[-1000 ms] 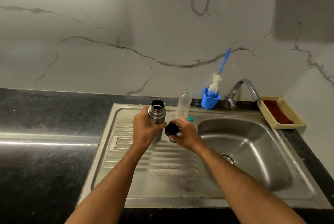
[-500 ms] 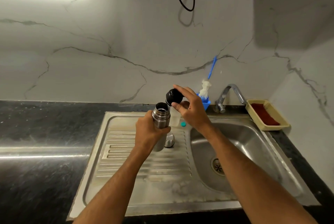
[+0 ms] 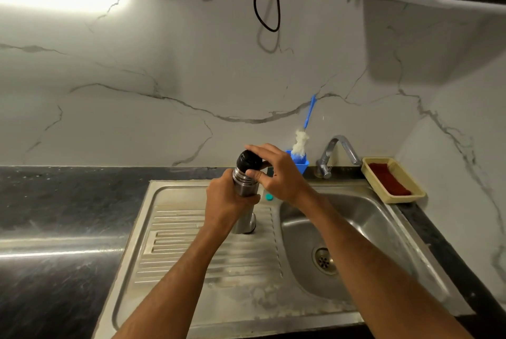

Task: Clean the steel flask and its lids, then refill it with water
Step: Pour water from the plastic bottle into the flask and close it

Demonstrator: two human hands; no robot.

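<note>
The steel flask (image 3: 242, 185) stands upright above the sink's drainboard (image 3: 191, 251), and my left hand (image 3: 227, 201) grips its body. A black inner lid (image 3: 247, 160) sits on the flask's mouth. My right hand (image 3: 276, 171) holds that lid between thumb and fingers. Just behind the flask's base, a steel outer cap (image 3: 250, 225) rests on the drainboard, mostly hidden. A small teal bottle cap (image 3: 269, 197) lies beside my right wrist.
The sink basin (image 3: 356, 229) with its drain is to the right, the tap (image 3: 339, 152) behind it. A blue holder (image 3: 299, 163) with a bottle brush (image 3: 302, 136) stands by the wall. A beige tray (image 3: 410, 191) holds a red cloth. Dark counter (image 3: 54, 215) lies left.
My right hand lifted the black lid from beside the flask and brought it down onto the flask's mouth. The camera tilted upward. The plastic bottle is hidden behind my hands.
</note>
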